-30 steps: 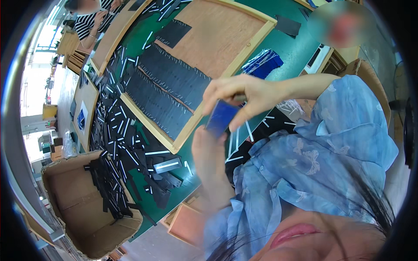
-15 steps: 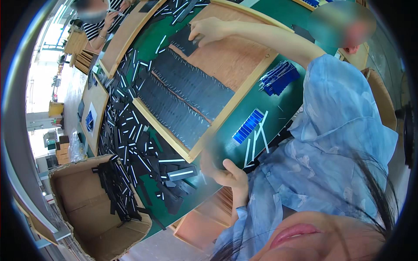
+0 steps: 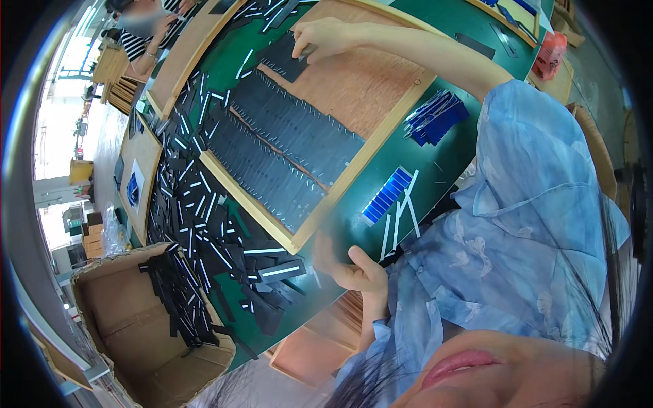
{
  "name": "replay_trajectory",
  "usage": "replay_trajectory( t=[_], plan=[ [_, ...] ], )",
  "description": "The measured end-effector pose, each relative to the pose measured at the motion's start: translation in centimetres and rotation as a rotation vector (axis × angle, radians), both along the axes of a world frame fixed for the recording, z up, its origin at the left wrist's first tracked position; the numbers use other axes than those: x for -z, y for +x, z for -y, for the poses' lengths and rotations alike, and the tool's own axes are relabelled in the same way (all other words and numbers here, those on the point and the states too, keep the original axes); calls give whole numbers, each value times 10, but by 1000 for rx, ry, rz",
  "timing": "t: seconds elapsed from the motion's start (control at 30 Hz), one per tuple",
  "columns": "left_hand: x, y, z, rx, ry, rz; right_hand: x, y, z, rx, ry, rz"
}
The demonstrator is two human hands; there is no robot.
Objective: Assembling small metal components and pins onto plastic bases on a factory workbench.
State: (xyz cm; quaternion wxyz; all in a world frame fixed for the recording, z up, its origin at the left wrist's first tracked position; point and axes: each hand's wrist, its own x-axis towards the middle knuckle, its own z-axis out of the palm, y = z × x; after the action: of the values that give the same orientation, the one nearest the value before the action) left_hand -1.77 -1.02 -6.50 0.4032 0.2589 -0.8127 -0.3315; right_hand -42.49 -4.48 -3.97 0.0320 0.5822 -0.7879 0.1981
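So there's 1 big green table [image 3: 442, 13] up front, pale floor [image 3: 105, 149] off left, wooden boards [image 3: 122, 95] piled back there, and white light [image 3: 58, 146] totally blowing out that side.

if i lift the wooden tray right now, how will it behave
The wooden tray will probably stay stiff, since raised wooden strips border its flat board. The black pieces inside appear merely laid in rows, so they could slide if it tilts.

Your tray [image 3: 373, 88] is wooden, its black strips [image 3: 299, 132] matt; to its right, a glossy blue panel [image 3: 386, 196] lies on your smooth table [image 3: 430, 168]. The near-left box [image 3: 129, 330] is rough-edged cardboard.
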Motion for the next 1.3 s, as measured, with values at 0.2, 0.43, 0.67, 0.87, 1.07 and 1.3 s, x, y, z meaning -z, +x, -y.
replay_trajectory(
  t=[0.2,0.43,0.67,0.87,1.07,1.3],
  plan=[
    [-23,41,52,-218,-115,229,-9,16,-9,-4,-112,21],
    [-23,80,103,-304,-128,502,-48,79,-65,-58,-252,129],
    [-52,58,64,-276,334,-222,-57,182,-91,-574,-402,123],
    [-59,23,19,296,954,-504,-57,242,-108,-835,-594,-90],
    [-70,5,-4,124,757,-416,-79,238,-127,-452,-111,802],
    [-74,-9,-17,182,669,-229,-64,230,-124,-559,-141,856]
  ],
)
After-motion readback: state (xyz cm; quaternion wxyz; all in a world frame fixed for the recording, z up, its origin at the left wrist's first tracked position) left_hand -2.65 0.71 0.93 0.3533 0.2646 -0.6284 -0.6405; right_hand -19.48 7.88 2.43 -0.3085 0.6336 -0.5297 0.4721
